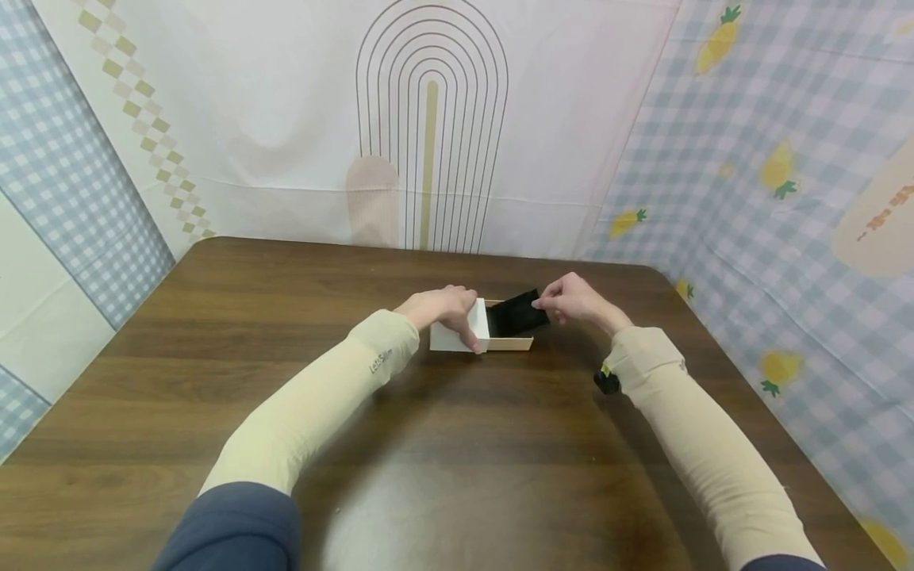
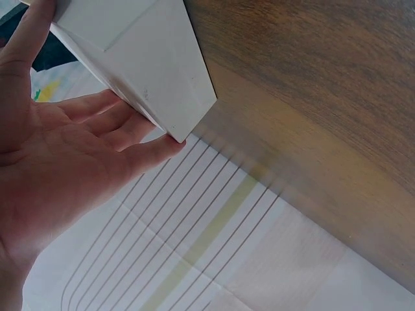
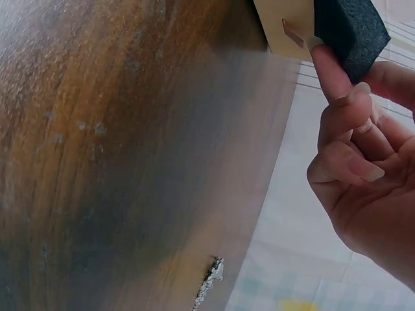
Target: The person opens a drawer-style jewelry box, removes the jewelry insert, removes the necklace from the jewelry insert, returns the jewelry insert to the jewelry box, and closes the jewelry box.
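A small white box (image 1: 448, 337) lies on the table, its tan inner part (image 1: 510, 344) extending out to the right. My left hand (image 1: 444, 308) grips the box from above, thumb on the near side and fingers on the far side. In the left wrist view, fingertips touch the edge of the white box (image 2: 155, 71). From the tan part a black foam-like sheet (image 1: 516, 315) rises at a tilt. Its upper right corner is pinched by my right hand (image 1: 574, 301). In the right wrist view, thumb and fingers meet at the black sheet (image 3: 350, 39).
A brown wooden table (image 1: 457, 452) stretches around the box. Behind it hangs a white patterned cloth (image 1: 286, 119), with blue checked cloth (image 1: 771, 214) along the right. A small silvery strip (image 3: 211, 278) shows near the table's edge in the right wrist view.
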